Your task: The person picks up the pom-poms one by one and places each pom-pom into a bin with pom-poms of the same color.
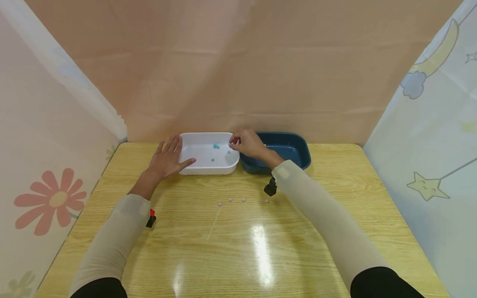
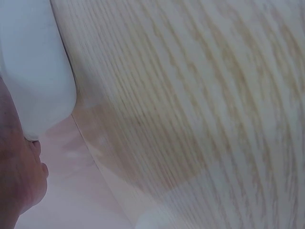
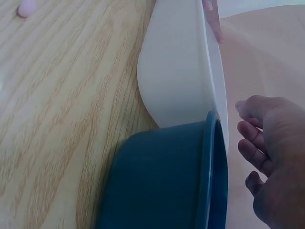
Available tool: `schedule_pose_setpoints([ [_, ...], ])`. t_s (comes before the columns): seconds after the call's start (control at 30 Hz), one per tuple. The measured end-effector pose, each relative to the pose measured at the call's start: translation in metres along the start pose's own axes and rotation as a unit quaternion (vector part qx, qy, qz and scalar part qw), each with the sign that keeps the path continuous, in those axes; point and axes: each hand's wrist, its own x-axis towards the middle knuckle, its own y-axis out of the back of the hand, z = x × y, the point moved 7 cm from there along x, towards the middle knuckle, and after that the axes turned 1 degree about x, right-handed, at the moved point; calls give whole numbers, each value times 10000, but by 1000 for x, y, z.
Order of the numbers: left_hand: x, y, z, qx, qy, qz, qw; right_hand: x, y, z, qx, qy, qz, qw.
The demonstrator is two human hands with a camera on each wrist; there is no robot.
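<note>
A white tray (image 1: 208, 167) stands at the back of the table with several small teal pieces (image 1: 216, 146) scattered in it. My left hand (image 1: 168, 159) lies spread over the tray's left end, thumb across the front rim. Above the tray's right end, my right hand (image 1: 247, 142) has thumb and fingertips together, pinching a tiny teal piece (image 1: 229, 144). In the right wrist view the fingers of this hand (image 3: 276, 148) are curled, and the piece is hidden. Against the white tray's right side stands a dark blue tray (image 1: 303, 151), partly behind my right wrist.
Several small pink pieces (image 1: 244, 200) lie in a loose row on the wooden table (image 1: 179, 240), in front of the trays. A brown sheet (image 1: 238, 82) rises right behind the trays. Patterned panels (image 1: 421, 157) flank the table on both sides.
</note>
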Motion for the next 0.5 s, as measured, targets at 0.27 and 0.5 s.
schedule_pose_setpoints([
  [0.27,1,1,1,3,-16,-6,10000,6,-3,0,-228,-53,86,9997],
  [0.5,1,0,-1,20,13,-6,10000,12,-4,1,-366,-234,94,9990],
])
